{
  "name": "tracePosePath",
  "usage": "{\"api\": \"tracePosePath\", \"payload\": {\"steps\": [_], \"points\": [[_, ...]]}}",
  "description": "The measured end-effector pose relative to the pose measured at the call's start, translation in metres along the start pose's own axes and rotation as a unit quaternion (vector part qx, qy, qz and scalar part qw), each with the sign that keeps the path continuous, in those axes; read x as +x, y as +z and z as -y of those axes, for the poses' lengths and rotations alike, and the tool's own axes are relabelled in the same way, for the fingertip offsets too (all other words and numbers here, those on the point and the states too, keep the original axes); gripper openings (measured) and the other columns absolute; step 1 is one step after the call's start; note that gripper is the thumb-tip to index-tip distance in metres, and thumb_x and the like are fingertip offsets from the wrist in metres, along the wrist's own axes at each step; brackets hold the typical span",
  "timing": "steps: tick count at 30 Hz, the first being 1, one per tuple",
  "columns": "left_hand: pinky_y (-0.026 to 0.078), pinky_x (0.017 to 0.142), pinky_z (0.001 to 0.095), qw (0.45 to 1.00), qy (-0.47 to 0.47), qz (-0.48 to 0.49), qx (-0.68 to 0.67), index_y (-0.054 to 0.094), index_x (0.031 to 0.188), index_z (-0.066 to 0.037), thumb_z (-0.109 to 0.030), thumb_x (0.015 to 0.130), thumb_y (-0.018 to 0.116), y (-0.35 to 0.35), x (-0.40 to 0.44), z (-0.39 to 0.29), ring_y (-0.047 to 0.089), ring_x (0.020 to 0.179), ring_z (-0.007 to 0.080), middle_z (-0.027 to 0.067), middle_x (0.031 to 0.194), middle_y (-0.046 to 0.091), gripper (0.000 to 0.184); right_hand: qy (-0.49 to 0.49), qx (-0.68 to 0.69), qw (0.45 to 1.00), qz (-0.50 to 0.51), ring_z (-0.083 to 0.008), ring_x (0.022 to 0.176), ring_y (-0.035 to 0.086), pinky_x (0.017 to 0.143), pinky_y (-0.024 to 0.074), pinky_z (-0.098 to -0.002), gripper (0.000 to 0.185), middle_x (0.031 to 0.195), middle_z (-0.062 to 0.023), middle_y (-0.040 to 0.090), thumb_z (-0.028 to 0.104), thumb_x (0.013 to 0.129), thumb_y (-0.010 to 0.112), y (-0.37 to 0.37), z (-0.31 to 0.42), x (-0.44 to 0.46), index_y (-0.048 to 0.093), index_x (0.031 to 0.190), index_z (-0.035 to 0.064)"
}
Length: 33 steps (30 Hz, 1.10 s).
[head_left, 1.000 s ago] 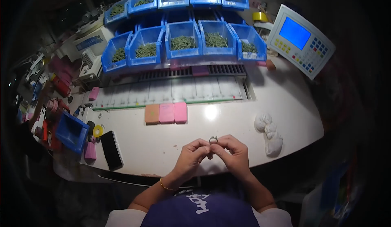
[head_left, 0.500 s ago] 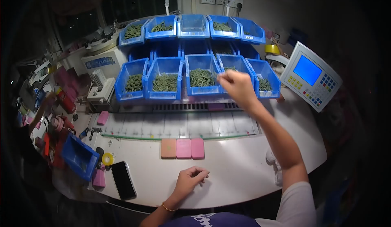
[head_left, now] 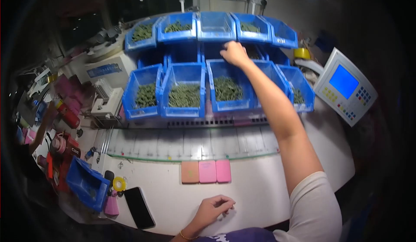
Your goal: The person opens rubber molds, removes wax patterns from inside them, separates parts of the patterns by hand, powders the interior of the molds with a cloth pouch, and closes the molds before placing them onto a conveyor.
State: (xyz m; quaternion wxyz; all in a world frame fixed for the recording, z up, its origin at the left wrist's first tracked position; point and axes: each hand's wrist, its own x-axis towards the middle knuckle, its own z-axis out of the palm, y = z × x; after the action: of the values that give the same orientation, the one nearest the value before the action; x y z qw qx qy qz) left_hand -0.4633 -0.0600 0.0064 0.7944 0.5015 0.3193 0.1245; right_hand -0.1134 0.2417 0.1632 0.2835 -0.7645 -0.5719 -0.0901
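Observation:
My right hand (head_left: pixel 235 53) is stretched far forward above the front edge of a middle-row blue bin (head_left: pixel 213 50), just behind the front row. Its fingers are curled together, and whatever they hold, if anything, is hidden. Below it is a front-row blue bin (head_left: pixel 229 105) with small green pieces (head_left: pixel 227 89), too small to name. My left hand (head_left: pixel 216 209) rests on the white table, fingers bent and closed against the thumb; I cannot see what is in them. Ahead of it lie three flat blocks side by side, a brown one (head_left: pixel 190 172) and two pink ones (head_left: pixel 207 172).
Several more blue bins (head_left: pixel 216 37) stand in tiers at the back. A control panel (head_left: pixel 345 86) with a lit blue screen is on the right. A phone (head_left: pixel 138 208), yellow tape roll (head_left: pixel 119 184) and tilted blue bin (head_left: pixel 86 185) are at left. A gridded strip (head_left: pixel 190 142) crosses the table.
My right hand has moved forward and up, from over a front-row bin to the middle row. My left hand stays on the table. The view has shifted slightly.

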Motion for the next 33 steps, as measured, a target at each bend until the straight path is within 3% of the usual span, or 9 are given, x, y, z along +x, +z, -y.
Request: {"api": "tracePosePath", "payload": {"steps": [5, 8, 10, 13, 15, 19, 21, 25, 33], "points": [[0.052, 0.075, 0.0251, 0.993, -0.019, 0.114, 0.018, 0.067, 0.102, 0.004, -0.011, 0.097, 0.062, -0.009, -0.03, -0.001, 0.064, 0.08, 0.0111, 0.0081, 0.092, 0.07, 0.016, -0.295, 0.1, 0.935, -0.168, -0.0332, 0.084, 0.068, 0.079, 0.0529, -0.041, 0.022, 0.094, -0.0184, 0.071, 0.01, 0.085, 0.066, -0.06, 0.009, -0.124, 0.071, 0.104, -0.001], [0.05, 0.092, 0.03, 0.971, -0.056, 0.216, 0.082, 0.067, 0.104, 0.003, -0.011, 0.097, 0.061, -0.024, -0.067, 0.014, 0.066, 0.096, 0.0165, 0.0092, 0.102, 0.072, 0.017, -0.434, 0.135, 0.887, -0.078, -0.0255, 0.069, 0.06, 0.061, 0.0502, -0.0354, 0.022, 0.078, -0.0077, 0.066, -0.001, 0.078, 0.068, -0.066, -0.001, -0.236, 0.069, 0.099, 0.0049], [0.045, 0.101, 0.0321, 0.97, 0.024, 0.229, 0.074, 0.066, 0.105, 0.001, -0.012, 0.098, 0.059, -0.029, -0.09, 0.031, 0.062, 0.111, 0.0178, 0.0115, 0.118, 0.07, 0.017, -0.356, 0.046, 0.931, 0.063, -0.0243, 0.078, 0.064, 0.067, 0.0525, -0.0376, 0.022, 0.074, -0.0068, 0.063, 0.013, 0.077, 0.072, -0.051, -0.012, -0.297, 0.069, 0.098, 0.0073], [0.042, 0.104, 0.0345, 0.983, 0.006, 0.181, 0.039, 0.066, 0.106, 0.001, -0.01, 0.097, 0.059, -0.034, -0.117, 0.055, 0.06, 0.117, 0.0209, 0.0135, 0.124, 0.067, 0.016, -0.149, 0.078, 0.985, 0.028, -0.0313, 0.088, 0.064, 0.074, 0.0535, -0.0408, 0.029, 0.082, -0.0101, 0.069, 0.029, 0.082, 0.07, -0.002, -0.042, -0.298, 0.068, 0.1, 0.006], [0.046, 0.099, 0.0322, 0.99, 0.026, 0.101, 0.1, 0.067, 0.105, 0.001, -0.011, 0.096, 0.061, -0.031, -0.126, 0.066, 0.064, 0.109, 0.0193, 0.0121, 0.118, 0.07, 0.016, 0.063, -0.098, 0.99, 0.076, -0.039, 0.105, 0.06, 0.089, 0.0502, -0.0456, 0.051, 0.108, -0.016, 0.069, 0.046, 0.082, 0.066, 0.015, -0.041, -0.268, 0.066, 0.113, 0.0057], [0.052, 0.081, 0.029, 0.952, 0.084, -0.074, 0.284, 0.069, 0.102, 0.0, -0.014, 0.092, 0.067, -0.014, -0.136, 0.091, 0.07, 0.089, 0.0184, 0.0119, 0.097, 0.073, 0.018, 0.022, -0.094, 0.993, -0.062, -0.0412, 0.119, 0.053, 0.101, 0.0429, -0.047, 0.065, 0.128, -0.0185, 0.06, 0.054, 0.081, 0.064, 0.048, -0.038, -0.25, 0.06, 0.125, 0.0063], [0.053, 0.078, 0.0297, 0.939, 0.085, -0.108, 0.314, 0.069, 0.102, 0.0, -0.014, 0.091, 0.067, -0.003, -0.137, 0.086, 0.07, 0.087, 0.0203, 0.013, 0.096, 0.072, 0.018, 0.062, -0.044, 0.997, -0.012, -0.0408, 0.127, 0.047, 0.109, 0.0352, -0.0475, 0.072, 0.139, -0.0194, 0.051, 0.052, 0.077, 0.069, 0.042, -0.028, -0.245, 0.056, 0.131, 0.0065], [0.054, 0.07, 0.0342, 0.896, 0.14, -0.187, 0.378, 0.07, 0.097, -0.001, -0.012, 0.088, 0.068, 0.008, -0.136, 0.093, 0.07, 0.08, 0.0302, 0.0168, 0.089, 0.07, 0.014, 0.145, 0.127, 0.97, 0.148, -0.0415, 0.118, 0.053, 0.102, 0.0431, -0.042, 0.077, 0.127, -0.034, 0.052, 0.041, 0.064, 0.076, 0.032, -0.044, -0.262, 0.054, 0.123, -0.0046], [0.053, 0.067, 0.0462, 0.816, 0.136, -0.212, 0.521, 0.07, 0.09, -0.005, -0.01, 0.079, 0.068, -0.002, -0.135, 0.117, 0.065, 0.072, 0.0366, 0.0165, 0.076, 0.065, 0.012, 0.039, 0.405, 0.907, 0.111, -0.0279, 0.116, 0.055, 0.105, 0.0414, -0.0389, 0.075, 0.122, -0.0176, 0.055, 0.026, 0.071, 0.082, -0.064, -0.003, -0.424, 0.044, 0.129, -0.0012]]}}
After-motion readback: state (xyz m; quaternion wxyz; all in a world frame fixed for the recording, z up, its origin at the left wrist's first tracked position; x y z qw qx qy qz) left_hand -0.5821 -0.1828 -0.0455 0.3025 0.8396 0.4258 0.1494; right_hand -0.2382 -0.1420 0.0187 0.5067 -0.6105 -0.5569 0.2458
